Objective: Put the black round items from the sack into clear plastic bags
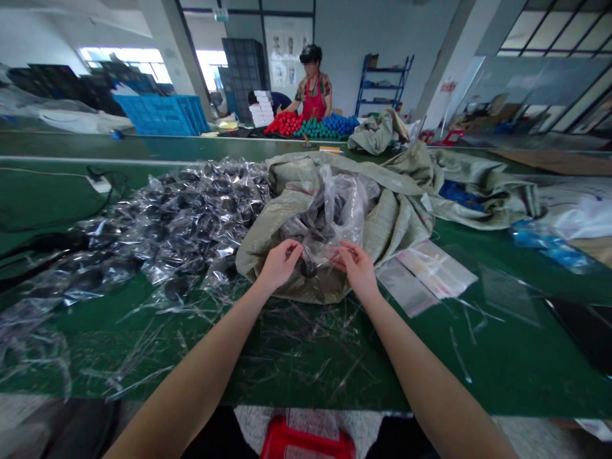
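Observation:
My left hand (281, 266) is closed at the front of an open woven sack (262, 226), its fingertips at a dark object (308, 262) that is partly hidden by film. Opposite it, my right hand (356, 268) has thumb and fingers drawn together on a small clear plastic bag (325, 255), which stretches between the two hands. Inside the sack's mouth is a larger translucent plastic liner (347, 197) with dark items under it. To the left spreads a heap of black items wrapped in clear film (201, 217).
Flat clear bags (430, 274) lie right of the sack, and a dark flat device (581, 331) rests at the right edge. Strips of film (310, 344) litter the green table (497, 370). Across it, a person in a red apron (314, 102) stands behind red, green and blue bundles (313, 126).

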A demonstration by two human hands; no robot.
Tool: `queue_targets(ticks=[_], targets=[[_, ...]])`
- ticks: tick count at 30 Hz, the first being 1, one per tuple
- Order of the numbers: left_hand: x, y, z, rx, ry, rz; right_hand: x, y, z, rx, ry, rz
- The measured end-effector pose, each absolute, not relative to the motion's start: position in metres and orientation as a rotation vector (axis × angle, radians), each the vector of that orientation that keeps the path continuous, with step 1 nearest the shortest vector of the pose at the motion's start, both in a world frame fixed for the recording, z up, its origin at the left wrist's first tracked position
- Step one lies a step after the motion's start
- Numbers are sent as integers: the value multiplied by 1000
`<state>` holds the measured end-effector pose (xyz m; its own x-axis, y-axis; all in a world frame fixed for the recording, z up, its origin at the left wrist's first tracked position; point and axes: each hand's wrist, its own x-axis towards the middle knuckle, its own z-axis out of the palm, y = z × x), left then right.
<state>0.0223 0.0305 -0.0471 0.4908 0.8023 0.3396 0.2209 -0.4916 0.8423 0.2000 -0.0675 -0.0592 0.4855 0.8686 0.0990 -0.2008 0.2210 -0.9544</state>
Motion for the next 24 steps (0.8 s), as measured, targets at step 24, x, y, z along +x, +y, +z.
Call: queue_targets(ticks=[24], targets=[[24, 23, -48, 1847, 777, 966, 181, -76, -50, -1170, -697, 713]])
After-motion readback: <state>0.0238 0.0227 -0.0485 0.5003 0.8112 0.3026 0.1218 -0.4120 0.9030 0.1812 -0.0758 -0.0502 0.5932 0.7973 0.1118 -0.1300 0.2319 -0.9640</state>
